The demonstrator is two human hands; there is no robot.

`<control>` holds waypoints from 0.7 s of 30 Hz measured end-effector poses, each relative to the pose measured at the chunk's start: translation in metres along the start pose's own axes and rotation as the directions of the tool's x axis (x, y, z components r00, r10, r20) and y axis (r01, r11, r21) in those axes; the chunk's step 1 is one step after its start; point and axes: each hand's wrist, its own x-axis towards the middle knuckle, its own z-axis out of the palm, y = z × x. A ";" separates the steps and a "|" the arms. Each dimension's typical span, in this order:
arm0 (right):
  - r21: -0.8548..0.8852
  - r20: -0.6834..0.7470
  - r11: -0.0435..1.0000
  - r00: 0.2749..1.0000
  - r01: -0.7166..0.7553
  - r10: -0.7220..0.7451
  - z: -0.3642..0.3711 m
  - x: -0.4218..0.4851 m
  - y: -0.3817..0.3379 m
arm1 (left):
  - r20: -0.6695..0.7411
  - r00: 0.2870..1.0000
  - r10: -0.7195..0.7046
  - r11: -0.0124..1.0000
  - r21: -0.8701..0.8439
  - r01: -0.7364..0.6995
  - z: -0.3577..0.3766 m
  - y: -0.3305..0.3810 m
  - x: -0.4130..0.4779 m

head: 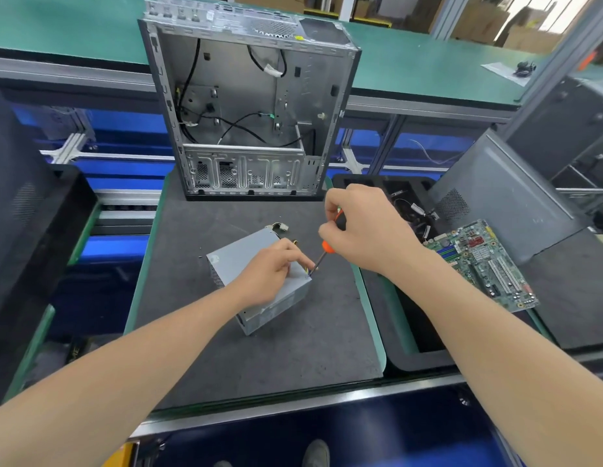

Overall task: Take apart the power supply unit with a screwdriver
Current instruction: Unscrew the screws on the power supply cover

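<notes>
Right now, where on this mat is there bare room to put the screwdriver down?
Bare: the dark grey mat between the grey metal power supply box and its near edge, also left of the box. Crowded: the far end under the open steel computer case, and the black tray at right with cables and green motherboard.

One head view, wide-angle, looking forward and down, close over the mat [259, 365], case [239, 82] at the far edge.
</notes>
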 end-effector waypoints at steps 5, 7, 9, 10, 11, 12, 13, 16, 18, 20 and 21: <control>0.006 0.007 1.000 1.000 0.004 -0.004 0.001 0.000 -0.001 | -0.015 1.000 0.009 1.000 0.013 -0.009 0.000 0.000 -0.001; -0.006 0.011 1.000 1.000 0.000 0.000 0.001 0.001 -0.001 | -0.026 1.000 0.007 1.000 0.013 -0.007 0.001 0.000 -0.001; -0.015 0.039 1.000 0.999 0.012 -0.011 0.001 0.003 -0.003 | -0.029 1.000 -0.006 1.000 0.003 0.006 0.001 0.000 -0.001; -0.023 0.063 0.999 0.998 0.031 -0.030 0.000 0.004 -0.003 | -0.026 1.000 -0.010 1.000 -0.001 0.010 0.001 0.000 -0.001; -0.031 0.088 0.998 0.995 0.056 -0.053 -0.001 0.005 -0.004 | -0.023 1.000 -0.014 1.000 -0.005 0.014 0.001 0.000 -0.001; -0.034 0.108 0.997 0.992 0.076 -0.072 -0.002 0.007 -0.005 | -0.021 1.000 -0.014 1.000 -0.015 0.014 0.001 0.002 -0.001; -0.028 0.118 0.996 0.990 0.084 -0.080 -0.003 0.009 -0.006 | -0.022 1.000 -0.009 1.000 -0.029 0.008 0.001 0.003 -0.001; 0.013 0.099 0.998 0.994 0.053 -0.055 -0.005 0.014 -0.010 | -0.021 1.000 0.022 1.000 -0.005 -0.022 0.005 0.010 0.003; 0.026 0.067 1.000 0.998 -0.017 0.015 -0.005 0.017 -0.010 | -0.035 0.999 0.013 1.000 0.015 -0.013 0.009 0.011 0.006; -0.020 0.049 0.992 0.991 -0.124 0.125 -0.007 0.020 -0.009 | -0.048 0.999 0.013 0.999 0.041 -0.011 0.012 0.009 0.008; -0.099 0.052 0.981 0.984 -0.166 0.171 -0.007 0.022 -0.008 | -0.043 0.999 0.020 0.998 0.058 -0.018 0.013 0.008 0.008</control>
